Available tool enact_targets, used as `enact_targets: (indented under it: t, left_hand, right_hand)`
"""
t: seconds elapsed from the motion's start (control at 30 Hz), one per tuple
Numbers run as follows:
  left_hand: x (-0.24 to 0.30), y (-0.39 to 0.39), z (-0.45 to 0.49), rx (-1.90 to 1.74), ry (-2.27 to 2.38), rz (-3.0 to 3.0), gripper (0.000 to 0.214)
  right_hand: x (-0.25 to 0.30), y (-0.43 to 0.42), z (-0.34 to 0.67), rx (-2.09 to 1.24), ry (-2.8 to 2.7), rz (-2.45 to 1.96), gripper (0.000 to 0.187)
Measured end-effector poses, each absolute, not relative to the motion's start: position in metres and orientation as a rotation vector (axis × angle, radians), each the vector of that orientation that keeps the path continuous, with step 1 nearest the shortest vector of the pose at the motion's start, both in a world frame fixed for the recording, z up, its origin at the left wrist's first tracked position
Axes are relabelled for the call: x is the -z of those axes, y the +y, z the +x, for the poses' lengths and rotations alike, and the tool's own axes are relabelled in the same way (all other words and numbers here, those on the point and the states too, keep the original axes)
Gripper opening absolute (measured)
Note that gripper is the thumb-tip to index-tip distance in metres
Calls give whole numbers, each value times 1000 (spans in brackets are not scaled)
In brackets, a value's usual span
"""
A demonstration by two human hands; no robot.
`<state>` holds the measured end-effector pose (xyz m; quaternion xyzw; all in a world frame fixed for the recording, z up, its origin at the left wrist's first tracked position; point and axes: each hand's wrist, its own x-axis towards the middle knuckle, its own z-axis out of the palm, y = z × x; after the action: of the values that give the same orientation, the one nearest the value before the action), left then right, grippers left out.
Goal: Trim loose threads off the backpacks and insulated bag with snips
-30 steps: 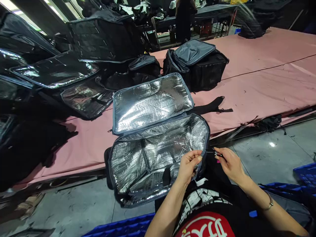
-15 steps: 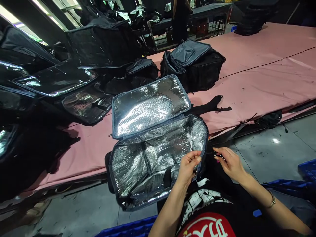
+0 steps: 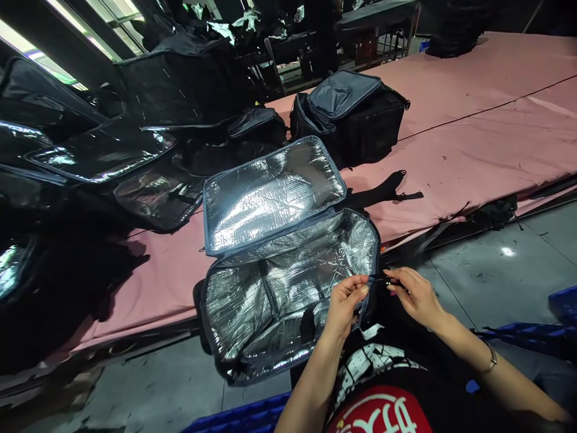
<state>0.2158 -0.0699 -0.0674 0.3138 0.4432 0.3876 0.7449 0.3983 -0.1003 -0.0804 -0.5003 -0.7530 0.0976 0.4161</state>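
An insulated bag (image 3: 297, 288) with a silver foil lining stands open in front of me, its foil-lined lid (image 3: 274, 192) folded back onto the table. At the bag's right rim, my left hand (image 3: 345, 300) is closed, thumb and fingers pinching the dark edge binding (image 3: 372, 279). Just right of it, my right hand (image 3: 415, 294) is closed around a small black item with shiny spots (image 3: 387, 280). That item's tip meets the pinched edge; its exact kind is too small to make out.
A pink-covered table (image 3: 478, 120) runs behind the bag. On it sit a closed-looking black bag (image 3: 360, 120), a black strap (image 3: 383, 189) and a heap of foil-lined bags (image 3: 103, 144) at left. Blue plastic pallets (image 3: 532, 343) lie on the floor.
My right hand has moved slightly left, bringing the small black item up to the edge held by my left hand. The left hand keeps its pinch.
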Motion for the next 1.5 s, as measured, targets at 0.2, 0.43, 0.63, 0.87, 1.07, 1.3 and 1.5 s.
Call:
enact_targets:
  t: [0.2, 0.43, 0.63, 0.87, 1.07, 1.3, 1.5]
  left_hand:
    - [66, -70, 216, -854, 977, 706, 30]
    - [66, -72, 216, -857, 985, 707, 32]
    - [63, -74, 218, -878, 1021, 859, 29]
    - [58, -79, 218, -912, 1127, 926, 43]
    - [57, -87, 215, -801, 1205, 1280, 27]
    - [61, -99, 225, -805, 1309, 1654, 10]
    - [65, -104, 227, -806, 1248, 1798, 12]
  right_hand:
    - [84, -98, 397, -220, -1848, -1237, 19]
    - [85, -103, 399, -297, -1810, -1251, 16]
    - [88, -110, 399, -431, -1700, -1390, 18]
    - [92, -115, 394, -699, -1526, -1469, 23]
    - [99, -114, 395, -857, -1371, -1459, 28]
    - [86, -115, 384, -966, -1280, -1449, 28]
    - [86, -105, 372, -953, -1226, -1558, 28]
